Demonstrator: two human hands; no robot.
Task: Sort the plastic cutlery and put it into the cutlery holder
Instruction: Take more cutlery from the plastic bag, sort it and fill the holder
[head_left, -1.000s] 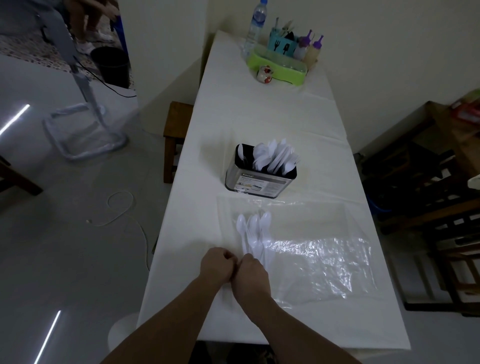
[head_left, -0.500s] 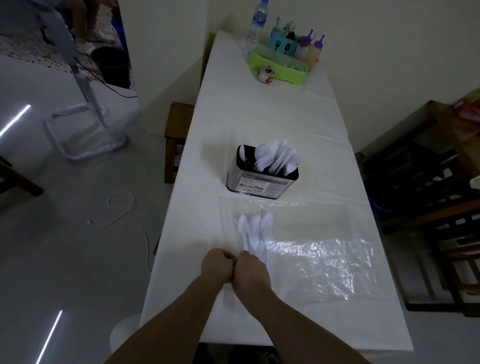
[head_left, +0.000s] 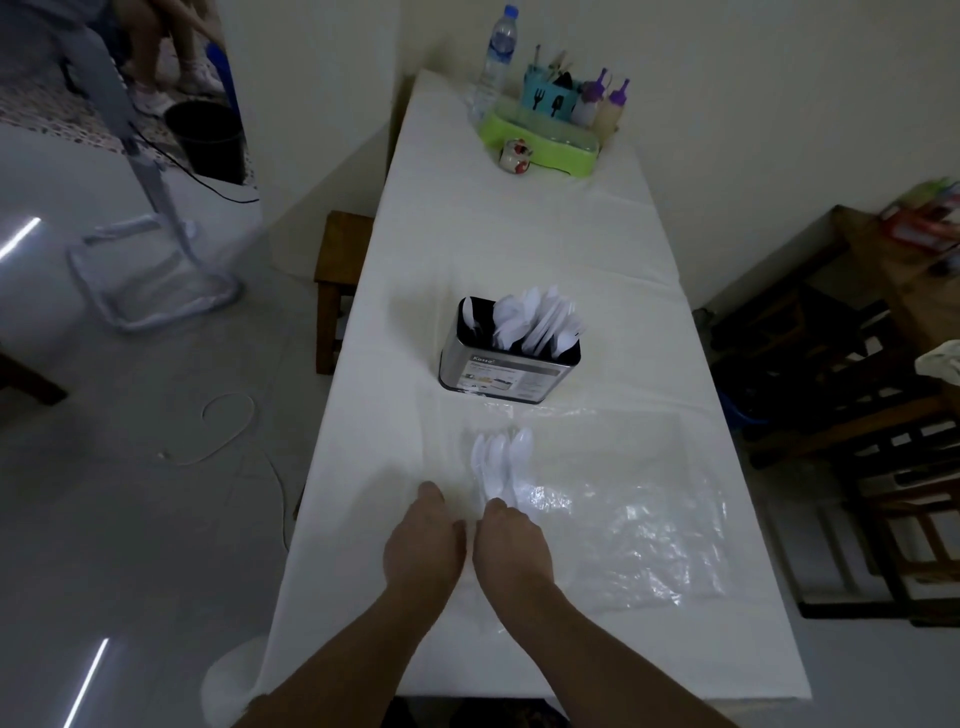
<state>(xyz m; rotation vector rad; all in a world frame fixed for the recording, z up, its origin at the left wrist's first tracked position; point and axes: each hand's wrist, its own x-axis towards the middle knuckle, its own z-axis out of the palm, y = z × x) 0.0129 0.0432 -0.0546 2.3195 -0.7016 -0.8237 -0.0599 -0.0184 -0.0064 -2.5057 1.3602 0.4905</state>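
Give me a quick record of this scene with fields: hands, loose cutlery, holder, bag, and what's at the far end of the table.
hands: left hand and right hand side by side at the spoon handles; grip unclear
loose cutlery: white plastic spoons, bowls pointing away
holder: cutlery holder beyond the spoons, holding white cutlery
bag: clear plastic bag, crumpled, right of the spoons
far end: green tray, water bottle
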